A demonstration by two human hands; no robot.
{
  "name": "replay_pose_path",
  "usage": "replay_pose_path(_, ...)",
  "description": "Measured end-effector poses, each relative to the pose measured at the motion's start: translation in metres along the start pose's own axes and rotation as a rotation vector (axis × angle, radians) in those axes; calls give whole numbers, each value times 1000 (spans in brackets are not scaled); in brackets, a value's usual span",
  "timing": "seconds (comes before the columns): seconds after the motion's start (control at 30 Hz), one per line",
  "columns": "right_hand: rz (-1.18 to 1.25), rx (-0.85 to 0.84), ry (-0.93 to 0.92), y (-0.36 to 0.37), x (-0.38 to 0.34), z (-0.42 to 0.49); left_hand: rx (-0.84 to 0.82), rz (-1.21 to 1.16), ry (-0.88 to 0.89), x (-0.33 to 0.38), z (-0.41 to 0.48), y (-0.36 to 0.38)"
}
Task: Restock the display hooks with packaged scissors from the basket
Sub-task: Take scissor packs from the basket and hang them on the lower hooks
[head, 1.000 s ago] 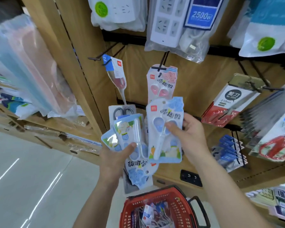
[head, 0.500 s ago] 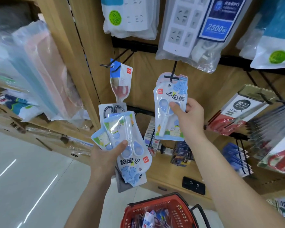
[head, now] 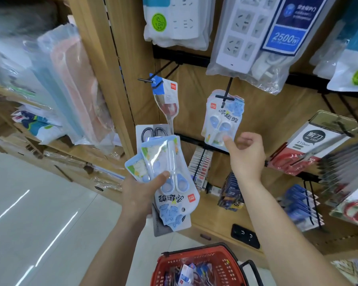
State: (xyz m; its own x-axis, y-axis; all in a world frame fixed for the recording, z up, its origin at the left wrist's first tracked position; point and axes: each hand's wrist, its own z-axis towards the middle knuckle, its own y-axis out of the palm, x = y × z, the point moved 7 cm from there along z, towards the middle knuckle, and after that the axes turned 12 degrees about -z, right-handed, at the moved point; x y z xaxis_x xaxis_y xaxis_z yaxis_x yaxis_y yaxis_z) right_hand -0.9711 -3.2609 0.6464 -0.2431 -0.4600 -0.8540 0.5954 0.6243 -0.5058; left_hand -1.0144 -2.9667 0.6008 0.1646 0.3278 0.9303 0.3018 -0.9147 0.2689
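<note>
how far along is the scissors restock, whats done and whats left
Done: one blue-and-white carded scissors pack hangs on the black wire hook, with the right grip open just below it. In hand: the left grip holds a fan of further scissors packs. Left: hanging those, plus the packs visible in the red plastic basket. Plenty seems to remain.

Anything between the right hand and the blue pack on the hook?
Nothing, head view: a fingertip of the right hand overlaps the blue pack at its lower edge; contact unclear.
</note>
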Motion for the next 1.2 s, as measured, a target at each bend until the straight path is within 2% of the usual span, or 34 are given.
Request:
replay_pose_path(0.07,48,-144,-18,-1,13,-33,-20,-16,2,-1,-2,4)
replay_pose_path(0.17,84,-655,12,24,23,-98,-52,-49,3,-4,-7,15)
replay_pose_path(0.2,99,-741,26,29,25,-114,-57,-57,-1,-6,-9,20)
replay_pose_path(0.23,120,-746,30,30,27,-122,-66,-61,-4,-7,-12,24)
replay_pose_path(0.33,162,-618,6,24,30,-121,-97,-78,-14,-11,-18,32)
replay_pose_path(0.5,200,-611,17,22,34,-121,-139,-75,-3,-9,-23,29)
replay_pose_path(0.7,237,-581,109,23,51,-124,-112,-18,39,-5,-27,13)
replay_pose_path(0.83,254,-577,86,17,50,-121,-79,55,79,-3,-25,0)
replay_pose_path(1.2,397,-588,44,-45,39,-58,45,32,68,-3,-15,-31)
